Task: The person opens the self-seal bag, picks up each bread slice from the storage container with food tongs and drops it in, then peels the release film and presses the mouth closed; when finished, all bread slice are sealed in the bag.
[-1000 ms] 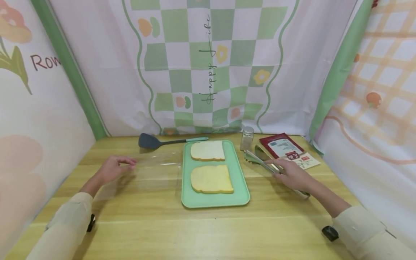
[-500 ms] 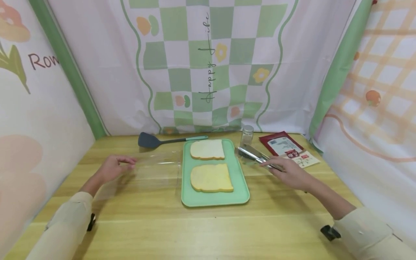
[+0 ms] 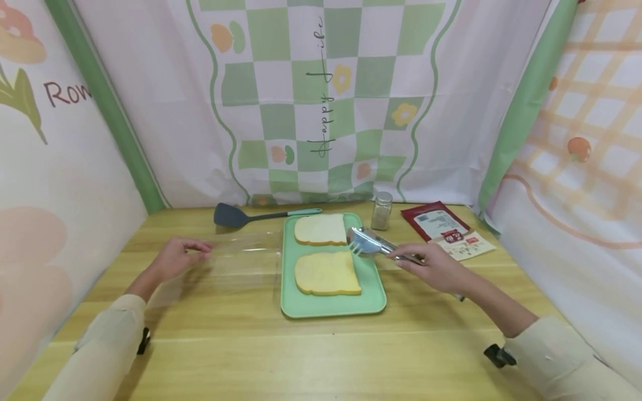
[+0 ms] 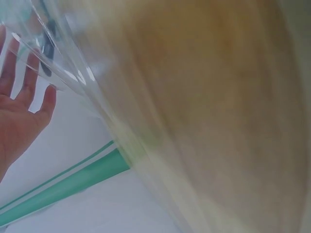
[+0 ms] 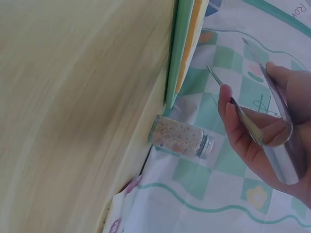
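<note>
My right hand (image 3: 433, 267) grips metal food tongs (image 3: 367, 243) with a toothed head. The tongs' tips reach over the right side of a green tray (image 3: 368, 295), near two bread slices. One pale slice (image 3: 321, 229) lies at the back of the tray, a yellower slice (image 3: 327, 273) in front. In the right wrist view the two arms of the tongs (image 5: 285, 160) stand apart between thumb and fingers. My left hand (image 3: 175, 260) is beside a clear plastic box (image 3: 246, 259), fingertips right at its left edge. In the left wrist view its fingers (image 4: 30, 73) are spread.
A dark spatula (image 3: 233, 216) with a light green handle lies behind the clear box. Beyond the tray's right side stands a glass seasoning jar (image 3: 382, 211). Red and cream packets (image 3: 441, 223) lie at the back right. A printed curtain (image 3: 321, 100) closes off the far edge.
My right hand has lifted the tongs off the table at the right and brought their head left over the tray. The left hand stays at the clear box.
</note>
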Tool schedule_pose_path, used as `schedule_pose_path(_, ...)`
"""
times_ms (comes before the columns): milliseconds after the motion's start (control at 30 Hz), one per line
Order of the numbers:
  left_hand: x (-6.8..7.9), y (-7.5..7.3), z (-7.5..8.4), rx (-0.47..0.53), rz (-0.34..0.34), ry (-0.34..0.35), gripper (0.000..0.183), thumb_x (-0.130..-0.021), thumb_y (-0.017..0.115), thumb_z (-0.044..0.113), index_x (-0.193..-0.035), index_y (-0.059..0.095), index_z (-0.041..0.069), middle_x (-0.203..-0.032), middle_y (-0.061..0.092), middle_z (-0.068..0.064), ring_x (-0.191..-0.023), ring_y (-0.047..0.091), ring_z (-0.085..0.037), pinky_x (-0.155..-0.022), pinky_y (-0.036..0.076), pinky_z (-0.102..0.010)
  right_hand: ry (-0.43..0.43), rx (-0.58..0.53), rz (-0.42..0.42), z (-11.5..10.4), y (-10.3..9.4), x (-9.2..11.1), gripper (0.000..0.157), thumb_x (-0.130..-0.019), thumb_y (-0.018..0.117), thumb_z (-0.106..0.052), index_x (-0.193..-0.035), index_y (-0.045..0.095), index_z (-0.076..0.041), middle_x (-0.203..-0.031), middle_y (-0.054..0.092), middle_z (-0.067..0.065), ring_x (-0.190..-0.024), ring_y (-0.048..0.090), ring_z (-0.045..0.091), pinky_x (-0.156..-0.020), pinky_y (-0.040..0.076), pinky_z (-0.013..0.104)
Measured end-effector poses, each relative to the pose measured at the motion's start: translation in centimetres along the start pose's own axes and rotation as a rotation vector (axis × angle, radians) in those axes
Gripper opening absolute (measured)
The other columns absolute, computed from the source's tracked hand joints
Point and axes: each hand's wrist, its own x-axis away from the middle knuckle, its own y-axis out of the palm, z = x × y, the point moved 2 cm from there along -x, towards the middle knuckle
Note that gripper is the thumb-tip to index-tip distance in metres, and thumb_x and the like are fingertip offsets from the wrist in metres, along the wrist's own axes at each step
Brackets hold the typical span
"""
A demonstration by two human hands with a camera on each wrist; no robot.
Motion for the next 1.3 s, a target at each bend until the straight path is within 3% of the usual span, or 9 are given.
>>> schedule_pose_path(167, 0.0, 0.1, -0.1, 0.016, 0.001, 0.000, 0.015, -0.091, 0.070, 0.004, -0.101, 0.073, -0.006, -0.115, 0.070, -0.020, -0.110, 0.063, -0.043, -0.098, 0.043, -0.061, 0.048, -0.050, -0.083, -0.6, -0.1, -0.4, 0.021, -0.098, 0.064, -0.014, -0.117, 0.071, -0.014, -0.098, 0.070, 0.004, -0.061, 0.050, 0.008, -0.051, 0.045, 0.025)
schedule_pose_path(267, 0.0, 0.1, -0.1, 0.015, 0.006, 0.003, 0.015, -0.091, 0.070, 0.004, -0.101, 0.073, -0.006, -0.115, 0.070, -0.020, -0.109, 0.063, -0.043, -0.097, 0.044, -0.061, 0.074, -0.085, -0.148, -0.5, -0.4, -0.6, 0.026, -0.096, 0.067, -0.017, -0.122, 0.069, -0.013, -0.099, 0.070, 0.005, -0.063, 0.056, 0.013, -0.052, 0.046, 0.025)
schedule_pose_path(500, -0.2, 0.3, -0.2, 0.007, 0.003, 0.007, 0.016, -0.092, 0.070, 0.006, -0.102, 0.074, -0.005, -0.116, 0.069, -0.020, -0.110, 0.063, -0.042, -0.095, 0.046, -0.060, 0.093, -0.166, -0.282, 0.9, -1.1, -0.6, 0.034, -0.094, 0.070, -0.017, -0.126, 0.066, -0.006, -0.115, 0.070, 0.012, -0.074, 0.070, 0.027, -0.061, 0.054, 0.029)
schedule_pose_path(867, 0.0, 0.2, -0.2, 0.008, 0.002, 0.010, 0.016, -0.091, 0.070, 0.006, -0.103, 0.073, -0.005, -0.117, 0.069, -0.020, -0.111, 0.062, -0.043, -0.094, 0.046, -0.060, 0.170, -0.213, -0.381, 3.0, -1.8, -1.1, 0.025, -0.099, 0.062, -0.019, -0.120, 0.071, -0.008, -0.106, 0.072, 0.010, -0.076, 0.072, 0.029, -0.064, 0.057, 0.031)
schedule_pose_path(1100, -0.1, 0.3, -0.1, 0.006, -0.009, -0.001, 0.017, -0.092, 0.070, 0.008, -0.104, 0.073, -0.004, -0.118, 0.069, -0.018, -0.113, 0.061, -0.043, -0.096, 0.045, -0.060, 0.296, -0.323, -0.429, 3.8, -2.0, -0.9, 0.029, -0.101, 0.059, -0.020, -0.125, 0.068, -0.008, -0.096, 0.072, 0.024, -0.080, 0.070, 0.028, -0.070, 0.056, 0.031)
schedule_pose_path(1300, -0.1, 0.2, -0.1, 0.013, -0.008, -0.007, 0.017, -0.092, 0.070, 0.009, -0.103, 0.074, -0.003, -0.118, 0.069, -0.019, -0.115, 0.061, -0.043, -0.098, 0.044, -0.060, 0.388, -0.349, -0.460, 4.6, -2.0, -1.4, 0.026, -0.099, 0.059, -0.018, -0.120, 0.072, -0.009, -0.111, 0.070, 0.017, -0.096, 0.067, 0.027, -0.085, 0.051, 0.030)
